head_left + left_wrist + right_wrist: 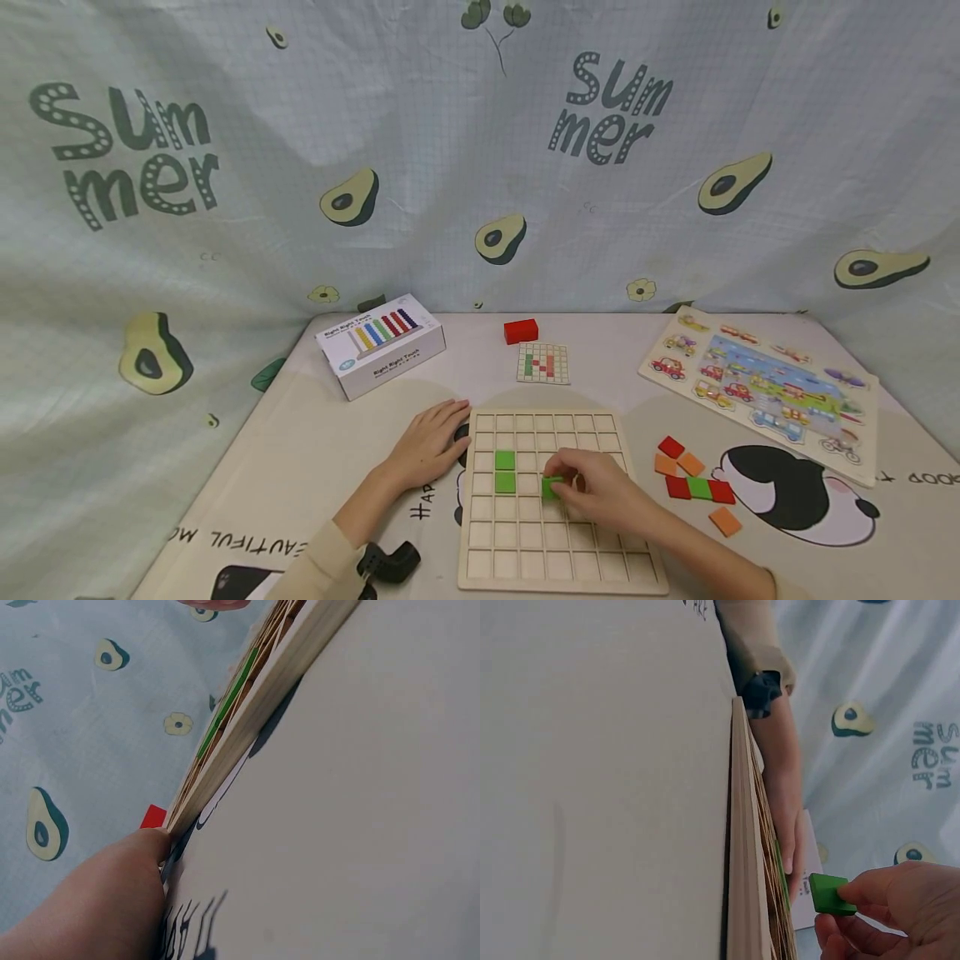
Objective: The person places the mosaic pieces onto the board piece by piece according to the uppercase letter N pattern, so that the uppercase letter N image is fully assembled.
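Observation:
My right hand (600,490) pinches a green square tile (551,487) over the wooden grid board (525,533); in the right wrist view the green tile (831,894) sits between thumb and fingers, above the board's surface. Two green tiles (505,482) lie in neighbouring cells of one column on the board's left side. My left hand (429,446) lies on the table with extended fingers, its fingertips touching the board's upper left edge. In the left wrist view, the thumb side of the left hand (112,896) meets the board's wooden edge (247,720).
Several loose red, orange and green tiles (699,488) lie right of the board. Behind it are a small pattern card (543,363) and a red block (521,332). A white box (382,346) stands back left; a vehicle picture puzzle (765,392) lies back right.

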Motion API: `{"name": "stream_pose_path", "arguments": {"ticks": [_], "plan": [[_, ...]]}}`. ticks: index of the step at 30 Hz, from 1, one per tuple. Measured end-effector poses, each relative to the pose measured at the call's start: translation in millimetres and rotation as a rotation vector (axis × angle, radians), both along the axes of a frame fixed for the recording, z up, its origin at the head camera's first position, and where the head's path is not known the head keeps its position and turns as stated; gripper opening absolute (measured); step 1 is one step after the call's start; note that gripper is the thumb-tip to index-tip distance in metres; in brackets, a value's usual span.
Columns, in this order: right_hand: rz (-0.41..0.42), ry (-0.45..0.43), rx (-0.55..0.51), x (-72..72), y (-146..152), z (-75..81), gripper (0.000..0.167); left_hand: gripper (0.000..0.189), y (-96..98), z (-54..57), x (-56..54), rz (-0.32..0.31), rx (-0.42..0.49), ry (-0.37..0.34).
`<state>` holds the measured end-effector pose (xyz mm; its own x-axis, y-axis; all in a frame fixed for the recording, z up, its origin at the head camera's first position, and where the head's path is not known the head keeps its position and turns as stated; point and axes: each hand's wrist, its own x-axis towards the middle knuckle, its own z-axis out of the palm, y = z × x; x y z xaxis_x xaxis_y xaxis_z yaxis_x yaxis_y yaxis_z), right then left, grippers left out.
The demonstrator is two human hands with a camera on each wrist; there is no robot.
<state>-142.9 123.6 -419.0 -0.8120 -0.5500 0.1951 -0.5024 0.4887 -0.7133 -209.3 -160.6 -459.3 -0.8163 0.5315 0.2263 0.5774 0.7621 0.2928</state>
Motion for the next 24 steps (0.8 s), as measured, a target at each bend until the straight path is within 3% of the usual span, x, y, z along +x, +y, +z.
{"name": "stream_pose_path", "arguments": {"ticks": [24], "plan": [[0.138,0.007,-0.035,-5.4,-38,-3.7,0.009,0.052,-0.4,-0.7,-0.9,-0.004,-0.004,0.02]]}}
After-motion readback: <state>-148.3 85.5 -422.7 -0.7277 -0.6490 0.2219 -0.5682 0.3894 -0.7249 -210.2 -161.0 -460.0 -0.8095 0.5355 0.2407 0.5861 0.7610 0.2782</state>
